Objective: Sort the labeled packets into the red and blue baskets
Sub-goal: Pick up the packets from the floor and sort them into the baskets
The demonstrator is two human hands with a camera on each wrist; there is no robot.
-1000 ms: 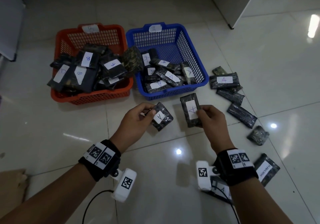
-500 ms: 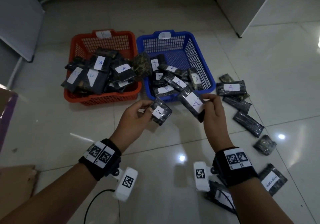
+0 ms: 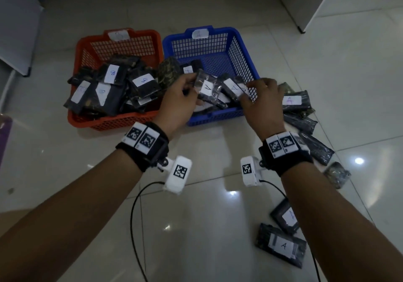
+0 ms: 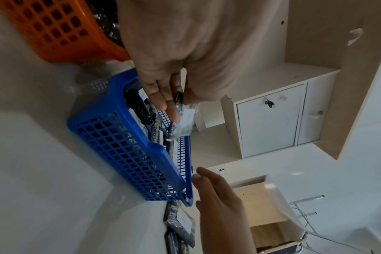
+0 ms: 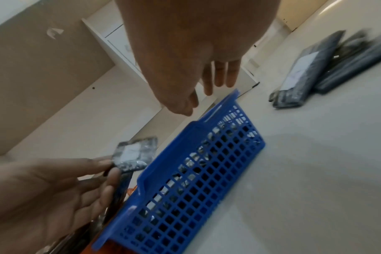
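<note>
left hand (image 3: 177, 102) fingers pinch an a-labelled packet (image 3: 207, 87) over the blue basket (image 3: 239, 41); right hand (image 3: 265, 105) fingers spread, empty.

Glossy tiled floor (image 3: 65, 172) w/ red basket (image 3: 122, 122) beside blue basket (image 3: 218, 118); loose packets (image 3: 281, 244) at right.

Left hand (image 3: 179, 102) pinching — right hand (image 3: 262, 100) open, fingers relaxed.

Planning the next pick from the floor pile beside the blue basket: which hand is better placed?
Right. The right hand is open and nearest that pile; the left hand pinches an A packet.
</note>
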